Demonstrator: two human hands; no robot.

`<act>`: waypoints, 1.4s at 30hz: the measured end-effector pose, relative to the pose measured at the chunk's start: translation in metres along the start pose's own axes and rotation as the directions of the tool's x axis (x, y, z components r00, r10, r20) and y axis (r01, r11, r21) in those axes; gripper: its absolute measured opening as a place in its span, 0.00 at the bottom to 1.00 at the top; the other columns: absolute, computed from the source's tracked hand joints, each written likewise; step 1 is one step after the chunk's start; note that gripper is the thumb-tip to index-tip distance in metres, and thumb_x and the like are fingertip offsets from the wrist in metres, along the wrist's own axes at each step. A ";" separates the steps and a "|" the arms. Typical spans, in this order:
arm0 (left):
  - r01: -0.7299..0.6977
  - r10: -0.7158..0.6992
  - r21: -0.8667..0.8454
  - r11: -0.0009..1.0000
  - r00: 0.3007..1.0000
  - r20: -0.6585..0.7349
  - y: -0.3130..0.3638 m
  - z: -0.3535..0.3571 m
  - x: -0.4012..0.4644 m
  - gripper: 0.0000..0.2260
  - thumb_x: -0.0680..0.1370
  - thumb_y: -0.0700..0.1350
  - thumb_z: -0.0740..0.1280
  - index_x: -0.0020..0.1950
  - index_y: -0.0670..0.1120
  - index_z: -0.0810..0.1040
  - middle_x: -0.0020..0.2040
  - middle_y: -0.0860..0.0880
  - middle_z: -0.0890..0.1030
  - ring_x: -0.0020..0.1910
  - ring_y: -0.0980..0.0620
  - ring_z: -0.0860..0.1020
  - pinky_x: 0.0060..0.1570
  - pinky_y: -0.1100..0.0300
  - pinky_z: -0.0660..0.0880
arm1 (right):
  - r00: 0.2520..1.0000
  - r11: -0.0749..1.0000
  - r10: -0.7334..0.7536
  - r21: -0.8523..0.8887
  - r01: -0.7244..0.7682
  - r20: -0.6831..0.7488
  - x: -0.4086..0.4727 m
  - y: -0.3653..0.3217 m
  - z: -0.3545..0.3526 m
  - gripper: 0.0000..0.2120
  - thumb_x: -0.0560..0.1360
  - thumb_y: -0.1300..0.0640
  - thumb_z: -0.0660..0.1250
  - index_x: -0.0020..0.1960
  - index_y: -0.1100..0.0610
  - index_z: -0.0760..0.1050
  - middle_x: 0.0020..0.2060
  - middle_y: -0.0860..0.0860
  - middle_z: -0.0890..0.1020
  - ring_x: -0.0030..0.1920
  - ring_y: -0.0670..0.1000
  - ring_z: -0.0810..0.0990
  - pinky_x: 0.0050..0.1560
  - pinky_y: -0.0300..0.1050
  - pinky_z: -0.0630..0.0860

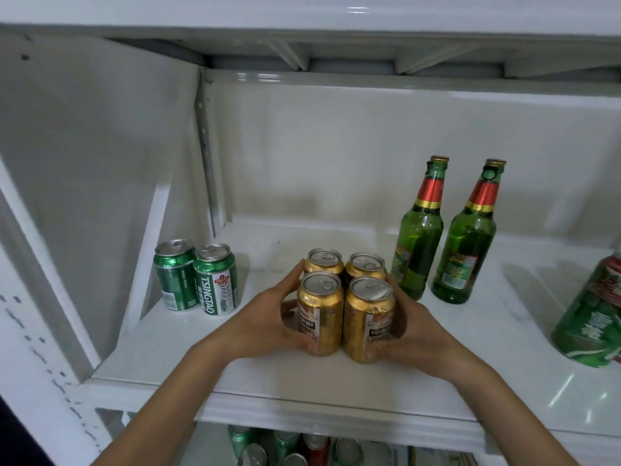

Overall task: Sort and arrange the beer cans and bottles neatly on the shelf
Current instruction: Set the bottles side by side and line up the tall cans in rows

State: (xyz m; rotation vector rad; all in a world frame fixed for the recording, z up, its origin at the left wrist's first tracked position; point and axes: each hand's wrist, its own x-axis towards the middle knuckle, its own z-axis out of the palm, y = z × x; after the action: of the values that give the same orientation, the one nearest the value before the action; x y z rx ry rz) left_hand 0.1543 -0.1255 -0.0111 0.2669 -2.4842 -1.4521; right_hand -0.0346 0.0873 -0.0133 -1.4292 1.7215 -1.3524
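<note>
Four gold cans stand in a tight two-by-two block near the front edge of the shelf, about midway along it. The left hand and right hand each have a grip curled round the block's sides. Two green cans stand toward the left edge; two green bottles stand upright toward the back right.

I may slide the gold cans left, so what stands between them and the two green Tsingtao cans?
Nothing: the head view shows bare white shelf between the green cans and the gold cans, apart from the left hand.
</note>
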 end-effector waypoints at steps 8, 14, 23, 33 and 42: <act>0.027 -0.027 0.011 1.000 1.000 0.016 -0.003 -0.021 0.008 0.60 0.64 0.41 0.86 0.83 0.67 0.53 0.73 0.63 0.76 0.71 0.55 0.77 0.71 0.50 0.75 | 1.000 1.000 -0.002 -0.028 0.001 -0.018 0.028 0.004 0.004 0.54 0.62 0.66 0.82 0.80 0.47 0.58 0.71 0.50 0.76 0.73 0.52 0.73 0.72 0.62 0.70; 0.022 -0.022 0.012 1.000 0.999 0.040 0.000 -0.026 0.010 0.58 0.65 0.42 0.86 0.83 0.67 0.54 0.73 0.60 0.77 0.72 0.55 0.76 0.70 0.53 0.76 | 1.000 1.000 0.004 -0.013 -0.004 -0.024 0.032 0.006 0.007 0.54 0.63 0.65 0.82 0.80 0.45 0.57 0.71 0.47 0.76 0.72 0.50 0.73 0.72 0.59 0.71; 0.075 -0.076 0.051 0.996 0.997 0.012 0.003 -0.021 0.002 0.61 0.62 0.53 0.87 0.82 0.69 0.50 0.79 0.62 0.69 0.77 0.51 0.71 0.73 0.49 0.74 | 0.996 0.997 0.077 0.034 -0.076 -0.043 0.028 0.005 0.011 0.63 0.57 0.49 0.87 0.82 0.45 0.53 0.76 0.47 0.70 0.77 0.49 0.67 0.75 0.58 0.68; 0.081 -0.022 0.290 0.954 0.979 -0.201 0.041 -0.002 -0.044 0.55 0.61 0.71 0.72 0.74 0.79 0.34 0.78 0.70 0.50 0.80 0.52 0.61 0.78 0.51 0.62 | 0.874 0.979 0.129 0.200 -0.037 -0.469 -0.072 -0.005 -0.005 0.28 0.66 0.59 0.79 0.65 0.52 0.79 0.61 0.49 0.84 0.61 0.51 0.82 0.61 0.42 0.78; -0.137 0.300 0.364 0.921 0.845 -0.442 0.113 0.047 -0.011 0.30 0.71 0.60 0.72 0.72 0.71 0.67 0.65 0.71 0.73 0.59 0.68 0.75 0.55 0.64 0.73 | 0.662 0.995 0.041 0.093 0.043 -0.748 -0.091 -0.011 -0.059 0.12 0.75 0.71 0.71 0.55 0.58 0.81 0.45 0.46 0.87 0.47 0.45 0.83 0.50 0.35 0.77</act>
State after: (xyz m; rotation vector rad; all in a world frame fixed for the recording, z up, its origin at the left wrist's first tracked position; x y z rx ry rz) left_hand 0.1466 -0.0283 0.0643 0.3446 -2.2156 -0.7583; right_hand -0.0527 0.1935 0.0007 -0.8219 2.0687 -2.2087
